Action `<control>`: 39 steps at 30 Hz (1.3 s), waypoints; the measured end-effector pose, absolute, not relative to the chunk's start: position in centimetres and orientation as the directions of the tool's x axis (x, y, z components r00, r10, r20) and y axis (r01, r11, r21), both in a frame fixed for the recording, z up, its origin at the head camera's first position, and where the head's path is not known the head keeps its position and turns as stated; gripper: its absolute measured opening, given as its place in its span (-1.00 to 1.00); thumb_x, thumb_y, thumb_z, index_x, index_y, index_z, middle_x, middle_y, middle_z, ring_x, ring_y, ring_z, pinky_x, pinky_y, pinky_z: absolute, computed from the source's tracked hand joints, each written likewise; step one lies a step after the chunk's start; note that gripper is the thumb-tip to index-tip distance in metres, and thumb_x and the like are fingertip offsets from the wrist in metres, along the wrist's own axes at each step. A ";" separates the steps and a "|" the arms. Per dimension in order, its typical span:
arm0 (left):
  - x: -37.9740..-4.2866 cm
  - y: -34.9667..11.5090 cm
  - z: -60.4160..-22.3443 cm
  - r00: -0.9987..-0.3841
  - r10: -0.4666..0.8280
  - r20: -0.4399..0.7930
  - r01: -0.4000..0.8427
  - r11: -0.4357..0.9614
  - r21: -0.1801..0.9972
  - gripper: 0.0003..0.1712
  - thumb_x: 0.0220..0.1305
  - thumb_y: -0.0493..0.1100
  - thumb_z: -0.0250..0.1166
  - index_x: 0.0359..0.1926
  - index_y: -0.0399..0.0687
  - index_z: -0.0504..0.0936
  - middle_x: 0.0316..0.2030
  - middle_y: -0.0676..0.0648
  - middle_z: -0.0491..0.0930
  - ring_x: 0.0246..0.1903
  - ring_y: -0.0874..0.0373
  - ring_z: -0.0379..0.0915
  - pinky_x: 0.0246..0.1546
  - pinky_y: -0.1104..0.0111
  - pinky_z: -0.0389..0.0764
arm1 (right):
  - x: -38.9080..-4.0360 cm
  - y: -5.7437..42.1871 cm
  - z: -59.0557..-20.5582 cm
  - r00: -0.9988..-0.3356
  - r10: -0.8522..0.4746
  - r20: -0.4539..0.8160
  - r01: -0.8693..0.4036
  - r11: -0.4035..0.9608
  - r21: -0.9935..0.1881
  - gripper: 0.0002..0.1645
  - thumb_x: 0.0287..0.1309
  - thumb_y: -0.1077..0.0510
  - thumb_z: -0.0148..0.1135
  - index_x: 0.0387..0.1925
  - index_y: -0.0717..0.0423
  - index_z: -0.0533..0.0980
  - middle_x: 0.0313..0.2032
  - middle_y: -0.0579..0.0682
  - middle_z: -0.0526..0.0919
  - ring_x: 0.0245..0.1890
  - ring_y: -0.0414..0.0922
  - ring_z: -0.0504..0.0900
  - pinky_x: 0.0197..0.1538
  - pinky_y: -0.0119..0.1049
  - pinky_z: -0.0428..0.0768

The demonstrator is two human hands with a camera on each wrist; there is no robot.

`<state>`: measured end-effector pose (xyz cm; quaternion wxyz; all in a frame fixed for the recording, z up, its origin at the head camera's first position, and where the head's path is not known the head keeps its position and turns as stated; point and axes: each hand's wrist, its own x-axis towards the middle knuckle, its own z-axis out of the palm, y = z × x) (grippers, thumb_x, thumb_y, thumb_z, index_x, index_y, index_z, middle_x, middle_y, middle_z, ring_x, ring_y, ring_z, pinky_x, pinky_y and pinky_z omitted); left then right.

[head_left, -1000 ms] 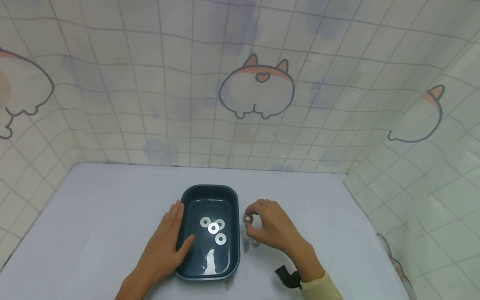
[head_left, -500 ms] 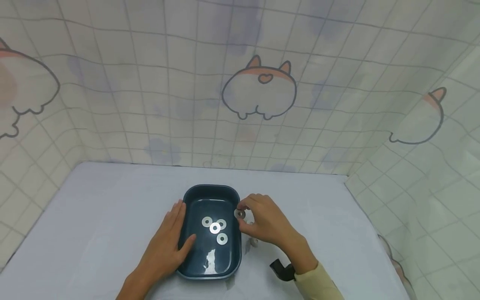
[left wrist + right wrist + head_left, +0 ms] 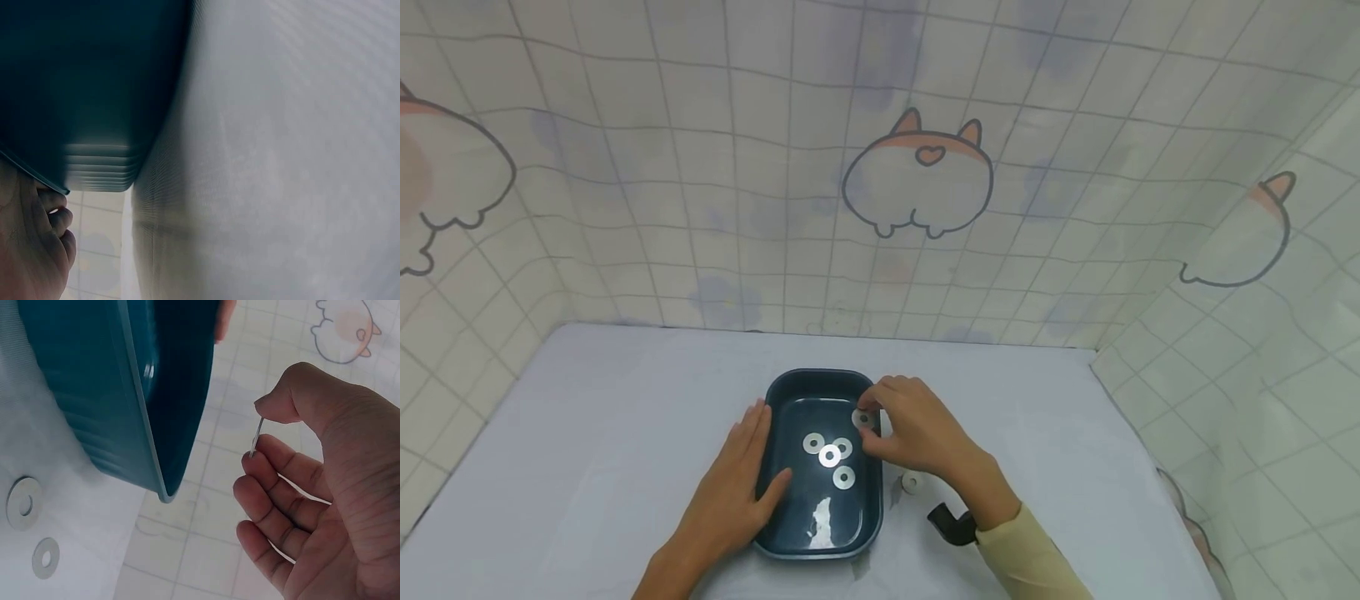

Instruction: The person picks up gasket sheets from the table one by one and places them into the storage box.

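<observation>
Nearest, a pale yellow fabric sleeve (image 3: 1033, 557) is being worn on the right arm, and a curved black piece (image 3: 951, 527) is being partly hidden at that wrist. Just below the right hand (image 3: 917, 421), two loose flat metal rings (image 3: 14, 506) are being borne by a white cloth-covered table (image 3: 625, 400). A dark teal, glossy tray (image 3: 797, 521) with rounded corners is being touched along its outer side by the left hand (image 3: 730, 479); nothing is being gripped there, the fingers being laid straight and the thumb being rested over the rim. Between the hands, four silvery metal washers (image 3: 830, 448) are being held on the tray's floor, one being partly covered by its neighbour.

A thin, round, silvery metal washer (image 3: 856, 419) is being pinched between the right thumb and fingertips, over the tray's right edge. Only its edge is being gripped, so it could be dropped outside if the pinch were loosened too early, or knocked askew if the rim were struck. In the right wrist view it is being seen edge-on as a narrow grey sliver; from above, a flat ring with a central hole is being shown.

Beyond both hands, a white grid-patterned fabric backdrop (image 3: 880, 292) is being displayed, printed with orange-eared cartoon animals.
</observation>
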<state>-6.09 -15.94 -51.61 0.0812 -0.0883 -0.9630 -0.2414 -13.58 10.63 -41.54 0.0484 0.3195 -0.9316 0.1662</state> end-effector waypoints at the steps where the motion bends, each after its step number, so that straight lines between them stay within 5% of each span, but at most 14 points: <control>1: -6.1 -15.9 -51.6 -0.972 0.130 0.197 0.208 0.869 0.450 0.07 0.45 0.20 0.25 0.72 -0.09 -0.07 0.72 -0.16 -0.04 0.70 -0.15 -0.03 0.71 0.40 -0.33 | -13.7 10.5 -41.6 -0.788 -0.584 0.196 -0.616 0.736 -0.281 -0.70 0.17 0.00 0.47 -0.07 -0.03 0.72 -0.17 -0.14 0.79 -0.11 -0.19 0.67 0.14 -0.20 0.71; 5: -6.1 -16.0 -51.5 -0.974 0.131 0.187 0.203 0.871 0.446 0.08 0.45 0.20 0.27 0.72 -0.09 -0.08 0.72 -0.15 -0.04 0.70 -0.15 -0.03 0.69 -0.04 0.12 | -14.0 10.0 -41.6 -0.780 -0.597 0.190 -0.625 0.721 -0.299 -0.68 0.17 0.00 0.48 -0.05 -0.02 0.71 -0.16 -0.14 0.79 -0.09 -0.19 0.69 0.21 -0.18 0.70; 7: -6.1 -15.9 -51.4 -0.974 0.134 0.181 0.204 0.870 0.448 0.08 0.45 0.19 0.27 0.72 -0.09 -0.08 0.72 -0.16 -0.05 0.70 -0.15 -0.04 0.66 -0.11 0.19 | -14.2 9.7 -41.6 -0.780 -0.598 0.181 -0.623 0.719 -0.308 -0.67 0.18 -0.01 0.48 -0.04 -0.01 0.72 -0.15 -0.14 0.79 -0.09 -0.19 0.70 0.22 -0.18 0.71; 12: -6.0 -16.0 -51.3 -0.974 0.139 0.181 0.208 0.868 0.451 0.08 0.46 0.19 0.26 0.72 -0.10 -0.09 0.72 -0.18 -0.04 0.70 -0.16 -0.05 0.75 0.20 -0.16 | -14.4 9.0 -41.7 -0.779 -0.606 0.159 -0.622 0.717 -0.316 -0.66 0.19 -0.02 0.47 -0.03 -0.02 0.72 -0.12 -0.14 0.80 -0.07 -0.19 0.70 0.22 -0.18 0.72; 17: -5.9 -16.0 -51.3 -0.971 0.143 0.190 0.216 0.866 0.451 0.07 0.47 0.18 0.25 0.72 -0.12 -0.09 0.72 -0.18 -0.04 0.70 -0.17 -0.05 0.58 0.60 -0.55 | -14.5 8.5 -41.8 -0.773 -0.614 0.160 -0.630 0.712 -0.311 -0.68 0.21 -0.01 0.46 -0.03 -0.02 0.73 -0.11 -0.14 0.80 -0.06 -0.18 0.70 0.23 -0.17 0.70; 22: -5.9 -16.0 -51.3 -0.971 0.145 0.192 0.219 0.865 0.452 0.06 0.47 0.19 0.24 0.72 -0.12 -0.09 0.72 -0.18 -0.04 0.69 -0.16 -0.04 0.59 0.58 -0.53 | -14.3 8.1 -41.7 -0.774 -0.615 0.146 -0.627 0.715 -0.308 -0.68 0.25 -0.02 0.45 0.00 -0.03 0.72 -0.09 -0.14 0.80 -0.03 -0.17 0.70 0.27 -0.15 0.69; 26: -5.9 -16.0 -51.2 -0.972 0.145 0.187 0.216 0.869 0.445 0.06 0.47 0.19 0.24 0.72 -0.13 -0.08 0.72 -0.18 -0.03 0.70 -0.16 -0.04 0.74 0.24 -0.20 | -14.3 7.7 -41.7 -0.769 -0.624 0.137 -0.632 0.713 -0.304 -0.67 0.29 -0.03 0.44 0.03 -0.04 0.72 -0.06 -0.15 0.81 0.00 -0.16 0.71 0.31 -0.13 0.67; 29: -5.9 -16.0 -51.1 -0.972 0.146 0.182 0.214 0.873 0.439 0.06 0.47 0.19 0.24 0.72 -0.13 -0.08 0.72 -0.18 -0.03 0.70 -0.16 -0.03 0.70 -0.04 0.10 | -14.4 7.6 -42.0 -0.773 -0.625 0.109 -0.626 0.724 -0.288 -0.60 0.32 -0.08 0.42 0.12 -0.04 0.70 0.05 -0.13 0.79 0.11 -0.13 0.71 0.39 -0.09 0.63; 32: -5.9 -15.8 -51.0 -0.972 0.149 0.184 0.217 0.871 0.441 0.06 0.47 0.18 0.24 0.72 -0.12 -0.08 0.71 -0.18 -0.02 0.69 -0.16 -0.02 0.64 -0.13 0.20 | -14.3 7.8 -42.4 -0.782 -0.616 0.090 -0.614 0.738 -0.281 -0.53 0.35 -0.11 0.40 0.19 -0.04 0.66 0.13 -0.10 0.77 0.19 -0.12 0.69 0.41 -0.07 0.61; 35: -5.9 -15.8 -51.0 -0.973 0.145 0.180 0.212 0.869 0.447 0.06 0.47 0.18 0.25 0.72 -0.10 -0.08 0.72 -0.17 -0.02 0.69 -0.15 -0.02 0.69 -0.05 0.11 | -14.1 8.2 -42.5 -0.790 -0.605 0.099 -0.604 0.741 -0.293 -0.53 0.36 -0.07 0.41 0.21 -0.02 0.66 0.13 -0.08 0.76 0.17 -0.10 0.69 0.37 -0.05 0.62; 39: -5.9 -15.9 -51.3 -0.975 0.134 0.175 0.201 0.868 0.454 0.07 0.47 0.20 0.25 0.72 -0.07 -0.08 0.72 -0.14 -0.05 0.70 -0.14 -0.04 0.71 0.31 -0.26 | -13.8 8.9 -42.7 -0.809 -0.577 0.112 -0.580 0.749 -0.321 -0.58 0.37 -0.03 0.39 0.19 -0.01 0.67 0.10 -0.07 0.77 0.13 -0.08 0.69 0.34 -0.04 0.64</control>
